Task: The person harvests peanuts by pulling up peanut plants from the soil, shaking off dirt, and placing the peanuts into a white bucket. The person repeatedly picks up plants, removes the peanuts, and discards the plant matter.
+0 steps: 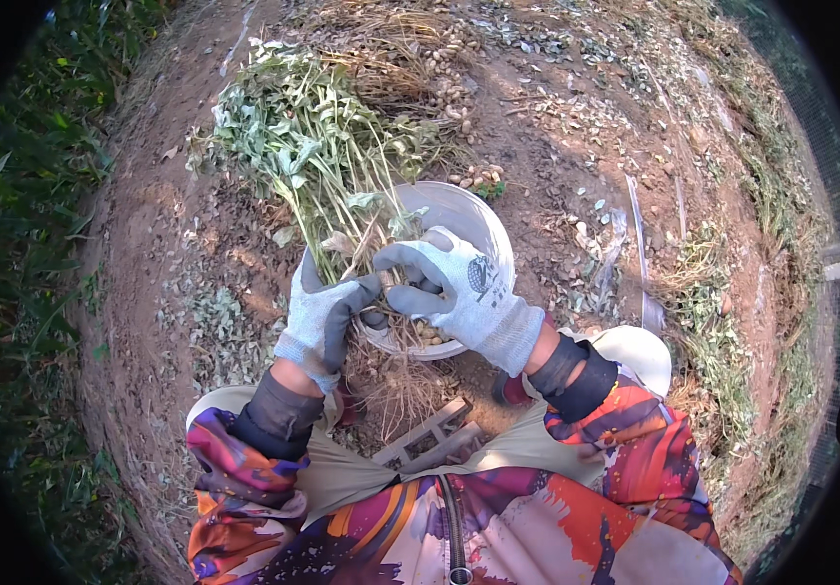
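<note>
A bunch of leafy peanut plants (288, 136) lies across a white bucket (483, 219), its green tops pointing away from me. My left hand (320, 317), in a grey-and-white work glove, is closed around the stems near their base. Gloved alike, my right hand (464, 292) has its fingers curled in at the root end, against what looks like a peanut pod; the fingertips partly hide it. Thin tangled roots (398, 385) hang over the near rim toward me. Some loose peanuts (429, 334) show inside the bucket below my right hand.
Pulled peanut plants with pods (405, 58) are heaped beyond the bucket. Dry leaves and plastic film strips (642, 253) lie on the soil at right. A slotted grey block (425, 439) sits between my feet. Tall green plants (25, 224) line the left side.
</note>
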{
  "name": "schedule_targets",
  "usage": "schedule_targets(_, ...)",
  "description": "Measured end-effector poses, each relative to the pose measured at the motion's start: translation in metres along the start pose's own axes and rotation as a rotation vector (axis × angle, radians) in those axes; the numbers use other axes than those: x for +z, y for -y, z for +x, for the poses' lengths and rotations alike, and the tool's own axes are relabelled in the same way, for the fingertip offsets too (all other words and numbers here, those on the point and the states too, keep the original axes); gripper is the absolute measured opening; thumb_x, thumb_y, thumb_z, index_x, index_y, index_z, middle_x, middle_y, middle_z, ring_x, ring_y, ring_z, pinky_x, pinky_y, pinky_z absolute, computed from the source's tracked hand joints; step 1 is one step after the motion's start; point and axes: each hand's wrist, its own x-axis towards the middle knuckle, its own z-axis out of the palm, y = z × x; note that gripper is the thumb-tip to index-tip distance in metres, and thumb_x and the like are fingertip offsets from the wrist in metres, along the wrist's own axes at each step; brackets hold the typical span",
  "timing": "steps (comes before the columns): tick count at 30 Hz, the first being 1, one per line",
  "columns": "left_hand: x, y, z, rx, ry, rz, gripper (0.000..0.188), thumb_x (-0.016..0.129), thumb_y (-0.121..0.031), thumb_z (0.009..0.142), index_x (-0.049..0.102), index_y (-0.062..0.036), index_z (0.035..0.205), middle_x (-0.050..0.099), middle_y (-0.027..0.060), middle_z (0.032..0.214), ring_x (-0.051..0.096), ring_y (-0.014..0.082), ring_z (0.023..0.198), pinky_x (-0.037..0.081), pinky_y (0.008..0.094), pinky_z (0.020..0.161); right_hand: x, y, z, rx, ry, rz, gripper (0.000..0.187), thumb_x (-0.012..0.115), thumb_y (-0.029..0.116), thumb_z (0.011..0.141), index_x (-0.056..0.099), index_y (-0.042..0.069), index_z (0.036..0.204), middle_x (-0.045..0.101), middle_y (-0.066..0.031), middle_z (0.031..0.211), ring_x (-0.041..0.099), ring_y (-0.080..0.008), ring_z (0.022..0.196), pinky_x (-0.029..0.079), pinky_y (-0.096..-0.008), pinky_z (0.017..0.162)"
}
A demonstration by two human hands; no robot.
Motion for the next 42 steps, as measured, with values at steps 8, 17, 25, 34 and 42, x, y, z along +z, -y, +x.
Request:
schedule_targets(8,0.005,0.002,-0.001,0.009,-0.089,-0.105,0.047,0.055,0.007,0.072,0.042,-0.0042,0.115,0.058,0.0068,0.092,0.060,0.0135,0.070,0.051,0.0239,0.053,0.001,0.007,-0.005,-0.010,-0.102,-0.124,0.032,0.060,0.029,0.077,0.055,0.011,0.103,0.051,-0.0130,0.085,0.052,-0.0306,0.083,0.042,-0.0411,0.072)
schedule_targets(17,0.002,0.011,-0.001,0.062,-0.033,-0.089,0.061,0.054,0.008,0.070,0.033,-0.0046,0.125,0.057,0.0069,0.087,0.060,0.0135,0.070,0.052,0.0241,0.052,0.003,0.010,-0.008,0.027,-0.141,-0.007,0.034,0.062,0.026,0.075,0.051,0.006,0.100,0.051,-0.0139,0.089,0.052,-0.0314,0.085,0.043,-0.0402,0.074)
schedule_targets(25,0.013,0.025,0.005,0.203,-0.036,0.056,0.062,0.060,0.006,0.069,0.033,-0.0034,0.125,0.055,0.0086,0.102,0.058,0.0133,0.080,0.051,0.0240,0.064,0.009,0.004,-0.012,0.064,-0.127,-0.468,0.030,0.057,0.017,0.074,0.048,0.005,0.100,0.049,-0.0157,0.088,0.053,-0.0324,0.081,0.044,-0.0410,0.070)
schedule_targets(34,0.013,0.025,0.004,0.105,-0.028,-0.005,0.062,0.058,0.008,0.072,0.032,-0.0051,0.127,0.055,0.0075,0.103,0.059,0.0134,0.078,0.052,0.0240,0.063,0.004,-0.003,-0.013,-0.079,-0.131,-0.515,0.030,0.059,0.018,0.075,0.051,0.009,0.103,0.053,-0.0140,0.090,0.056,-0.0299,0.080,0.045,-0.0384,0.067)
schedule_targets(42,0.011,0.023,0.006,0.071,-0.017,0.000,0.067,0.057,0.009,0.071,0.028,-0.0064,0.130,0.055,0.0068,0.102,0.058,0.0119,0.074,0.050,0.0229,0.061,-0.013,0.000,-0.018,0.278,-0.168,0.311,0.017,0.055,0.012,0.080,0.055,0.005,0.095,0.056,-0.0123,0.085,0.058,-0.0293,0.074,0.045,-0.0346,0.066)
